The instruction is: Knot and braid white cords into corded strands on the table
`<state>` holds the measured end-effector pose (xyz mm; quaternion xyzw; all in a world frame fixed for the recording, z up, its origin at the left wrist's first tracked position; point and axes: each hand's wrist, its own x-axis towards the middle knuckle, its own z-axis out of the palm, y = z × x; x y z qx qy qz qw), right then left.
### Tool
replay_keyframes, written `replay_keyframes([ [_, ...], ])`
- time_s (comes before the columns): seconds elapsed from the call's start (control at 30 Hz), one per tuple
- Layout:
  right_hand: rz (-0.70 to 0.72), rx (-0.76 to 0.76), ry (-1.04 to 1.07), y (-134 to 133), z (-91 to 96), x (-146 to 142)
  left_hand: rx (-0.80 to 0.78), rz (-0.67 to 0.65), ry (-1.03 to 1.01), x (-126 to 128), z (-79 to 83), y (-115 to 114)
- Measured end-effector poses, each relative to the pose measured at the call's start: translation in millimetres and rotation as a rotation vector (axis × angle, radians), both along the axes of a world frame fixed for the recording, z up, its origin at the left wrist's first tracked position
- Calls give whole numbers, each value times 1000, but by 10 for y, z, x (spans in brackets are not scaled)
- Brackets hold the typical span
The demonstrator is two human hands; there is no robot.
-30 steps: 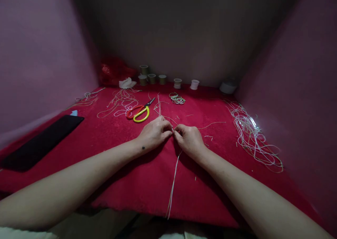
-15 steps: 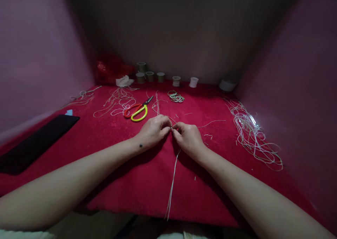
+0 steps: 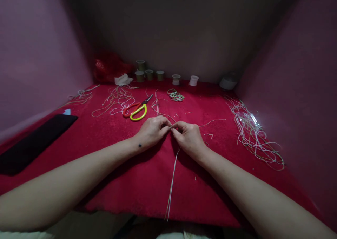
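My left hand [image 3: 155,129] and my right hand [image 3: 188,135] meet fingertip to fingertip above the middle of the table. Both are closed in a pinch on thin pale cord [image 3: 172,183], whose gripped part between the fingertips is mostly hidden. Strands of it hang down below my right hand to the table's front edge. Other ends run out beyond the hands, away from me and to the right. Scissors [image 3: 137,110] with one red and one yellow handle lie just past my left hand. A small bundle of knotted green and white cord [image 3: 175,95] rests farther back.
Thread spools [image 3: 176,79] line the back of the red-covered table [image 3: 126,190], beside a red plastic bag [image 3: 110,68]. Loose cords [image 3: 252,133] are heaped at the right wall, more cords [image 3: 118,98] at the left. A black flat case [image 3: 37,144] lies far left.
My fingertips have shifted very slightly on the cord, still pinched together. The whole view has moved a little; the things on the table stay in place.
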<state>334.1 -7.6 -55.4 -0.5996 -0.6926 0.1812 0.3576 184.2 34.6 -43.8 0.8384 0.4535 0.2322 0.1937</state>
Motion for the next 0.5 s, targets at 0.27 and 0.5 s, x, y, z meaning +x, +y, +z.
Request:
replay_keyframes([
  [0.27, -7, 25, 22, -8, -23, 1, -7, 2, 18, -6, 21, -15],
  [0.5, 30, 47, -17, -46, -9, -31, -4, -2, 1, -10, 37, -11],
])
